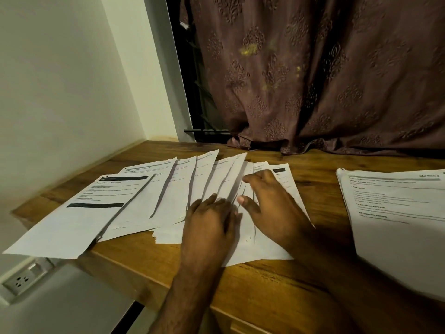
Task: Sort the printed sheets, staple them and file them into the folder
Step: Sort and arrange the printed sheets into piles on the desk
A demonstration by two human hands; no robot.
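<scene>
Sorting stage, going by the layout: printed sheets [168, 189] are fanned out on the counter [168, 266] directly under and to the left of your hands.

- Left hand [209, 220]: fingers straight, lying flat on the near-right end of the fan, pressing, not pinching.
- Right hand [272, 206]: fingers spread and flat on the rightmost sheets, thumb pointing toward the left hand. Holding nothing.
- Key relation: the fan runs leftward and away from your hands. Each sheet's long axis points from you toward the curtain [325, 75], tilted slightly right. Left hand is nearer the bulk of the fan; the far-left sheet overhangs the counter edge and sits well out from both hands.
- Second pile [397, 213]: right of your right hand, well apart, squared up, nearer that hand.

Count: one fan showing roughly eight overlapped sheets (exact number unclear from the overlap), one separate pile, sheet count not readable. No stapler or folder in view.

Risk, my call: that overhanging sheet could slide off.
</scene>
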